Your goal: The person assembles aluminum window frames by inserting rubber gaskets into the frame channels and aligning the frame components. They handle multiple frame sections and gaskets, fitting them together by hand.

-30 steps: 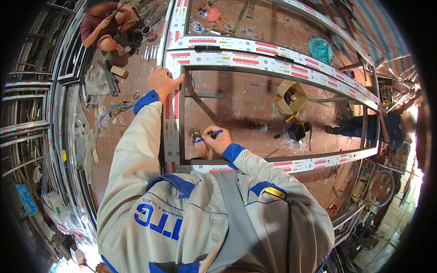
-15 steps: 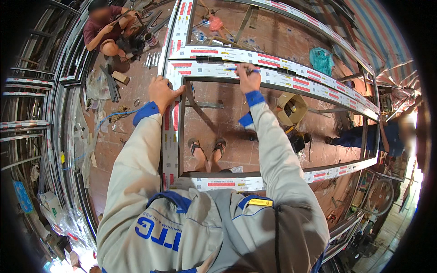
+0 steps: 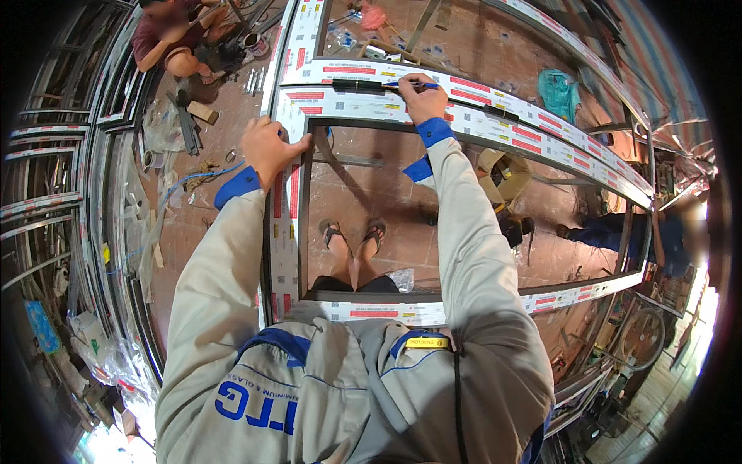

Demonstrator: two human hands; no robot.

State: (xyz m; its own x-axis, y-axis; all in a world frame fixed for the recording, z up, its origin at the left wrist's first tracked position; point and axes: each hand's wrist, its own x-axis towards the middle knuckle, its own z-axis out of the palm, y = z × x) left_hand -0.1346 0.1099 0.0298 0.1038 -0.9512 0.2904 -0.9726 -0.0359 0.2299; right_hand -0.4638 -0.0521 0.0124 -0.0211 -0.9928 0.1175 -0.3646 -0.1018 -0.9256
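A large metal frame, wrapped in white protective film with red printed blocks, lies before me with dark inner edges. My left hand is closed over its left bar near the inner corner, the thumb stretched across the top. At the double crossbar, my right hand pinches a blue pen. The pen lies nearly level along the seam between the two bars, beside a black strip. Whether its tip touches the film is too small to tell.
Another person crouches at the far left, with a paint can close by. A second person is at the right. Below the frame are a cardboard box and a teal bag. Metal profiles stand along the left.
My right hand and the pen have moved from the nearer bar's face up to the seam between the bars. The left hand still holds the left bar. The view has shifted slightly.
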